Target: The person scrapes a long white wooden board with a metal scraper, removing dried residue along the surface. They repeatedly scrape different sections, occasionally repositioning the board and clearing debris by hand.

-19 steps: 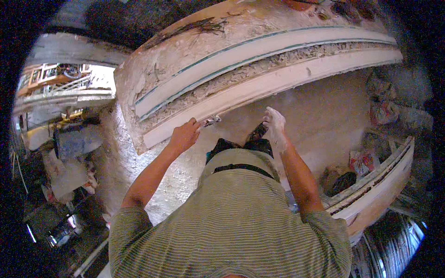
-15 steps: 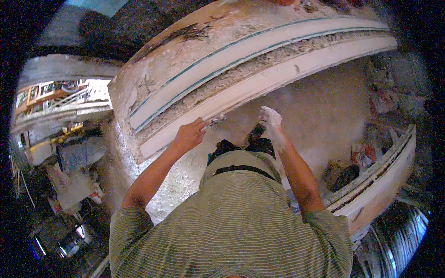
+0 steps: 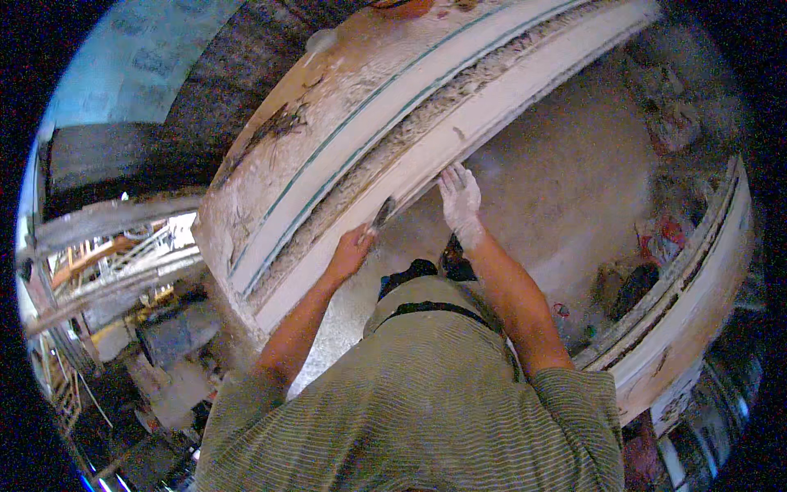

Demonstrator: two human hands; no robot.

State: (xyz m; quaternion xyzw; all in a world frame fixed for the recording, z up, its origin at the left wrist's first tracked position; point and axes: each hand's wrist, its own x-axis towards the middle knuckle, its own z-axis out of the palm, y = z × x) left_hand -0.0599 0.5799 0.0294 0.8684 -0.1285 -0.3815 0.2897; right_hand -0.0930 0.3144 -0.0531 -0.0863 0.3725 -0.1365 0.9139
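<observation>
A long whitish moulding strip [image 3: 426, 168] runs diagonally on the bench before me, from lower left to upper right. My left hand [image 3: 352, 250] is closed around a small scraper [image 3: 383, 211], likely a putty knife, whose dark blade lies against the strip's near edge. My right hand [image 3: 461, 197], coated in white powder or plaster, is stretched out, its fingertips at that same edge a little farther right. Beyond the strip lies a rough, crumbly groove [image 3: 385, 135], then a pale band [image 3: 328, 168] with green edge lines.
The plaster-smeared bench top [image 3: 246, 176] extends past the mouldings. At the right stands a second long pale piece [image 3: 680, 336], curved by the lens, beside dark bags [image 3: 635, 291]. Wooden frames [image 3: 123, 254] and clutter fill the left. Dusty floor [image 3: 566, 205] lies between the benches.
The view has turned, so the strip slants more steeply. My left hand has brought the scraper onto the strip's edge. My right hand has opened and moved up to the edge.
</observation>
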